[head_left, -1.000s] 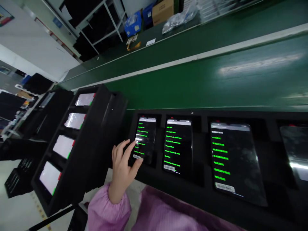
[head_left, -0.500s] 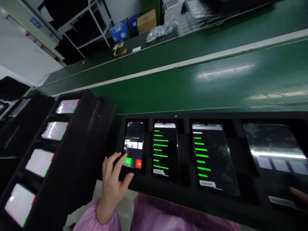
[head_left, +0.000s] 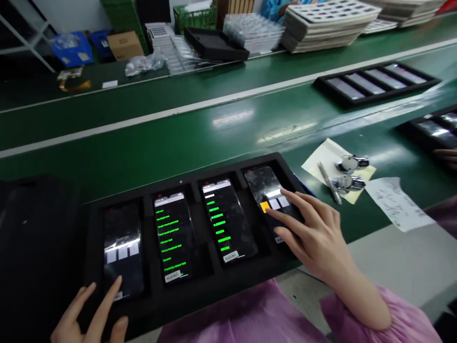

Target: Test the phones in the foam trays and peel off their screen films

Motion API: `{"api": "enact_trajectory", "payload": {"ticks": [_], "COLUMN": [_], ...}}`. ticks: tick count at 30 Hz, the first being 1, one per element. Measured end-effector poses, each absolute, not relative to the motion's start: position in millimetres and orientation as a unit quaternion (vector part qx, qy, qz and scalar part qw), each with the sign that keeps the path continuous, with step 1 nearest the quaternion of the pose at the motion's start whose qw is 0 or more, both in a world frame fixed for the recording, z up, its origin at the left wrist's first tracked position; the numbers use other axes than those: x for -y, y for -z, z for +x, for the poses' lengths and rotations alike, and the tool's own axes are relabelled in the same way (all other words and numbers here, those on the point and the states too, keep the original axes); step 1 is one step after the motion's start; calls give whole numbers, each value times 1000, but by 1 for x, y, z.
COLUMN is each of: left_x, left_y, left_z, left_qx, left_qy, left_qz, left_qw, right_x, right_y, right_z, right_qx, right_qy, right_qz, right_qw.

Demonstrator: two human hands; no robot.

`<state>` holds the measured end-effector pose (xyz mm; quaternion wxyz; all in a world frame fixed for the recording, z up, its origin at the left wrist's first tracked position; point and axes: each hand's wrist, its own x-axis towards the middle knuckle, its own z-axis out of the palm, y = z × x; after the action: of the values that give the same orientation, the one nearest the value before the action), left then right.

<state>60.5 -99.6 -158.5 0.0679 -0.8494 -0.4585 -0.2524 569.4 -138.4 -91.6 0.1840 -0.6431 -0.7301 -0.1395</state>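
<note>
A black foam tray (head_left: 200, 290) lies in front of me with smartphones set side by side in its slots. My left hand (head_left: 89, 317) is open at the leftmost phone (head_left: 123, 267), one fingertip over its lower screen, which shows pale squares. My right hand (head_left: 314, 233) is open above the rightmost phone (head_left: 264, 181), its index fingertip at an orange square beside pale ones. Between them, two phones, the left-middle phone (head_left: 174, 238) and the right-middle phone (head_left: 232, 221), show green text lists and carry small white labels near the bottom.
Right of the tray lie a pen (head_left: 329, 182), yellowish paper (head_left: 314, 157), two shiny metal objects (head_left: 352, 163) and a handwritten sheet (head_left: 396, 202). Another phone tray (head_left: 378, 97) sits on the green bench, with a person's hand (head_left: 448, 155) at the right edge. Stacked trays (head_left: 328, 24) stand behind.
The view has swung right. My right hand has come fully into view over the rightmost phone, where an orange square shows. The leftmost phone's green and red buttons have given way to pale squares.
</note>
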Motion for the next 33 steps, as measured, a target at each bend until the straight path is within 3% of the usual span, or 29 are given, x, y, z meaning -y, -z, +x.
{"api": "enact_trajectory", "payload": {"ticks": [7,17,33], "left_x": [111,120,113], "left_y": [148,136,149], "left_z": [74,101,80], "left_qx": [479,534,515], "left_qy": [231,247,253], "left_qz": [-843,-808,-819], "left_qw": [76,35,26], "right_x": [122,127,133], "right_y": [81,81,88], "right_z": [526,525,522], "right_qx": [801,792,784], "right_qy": [47,58,60], "right_qz": [-544,-545,-569], "right_qw": [245,270,241]}}
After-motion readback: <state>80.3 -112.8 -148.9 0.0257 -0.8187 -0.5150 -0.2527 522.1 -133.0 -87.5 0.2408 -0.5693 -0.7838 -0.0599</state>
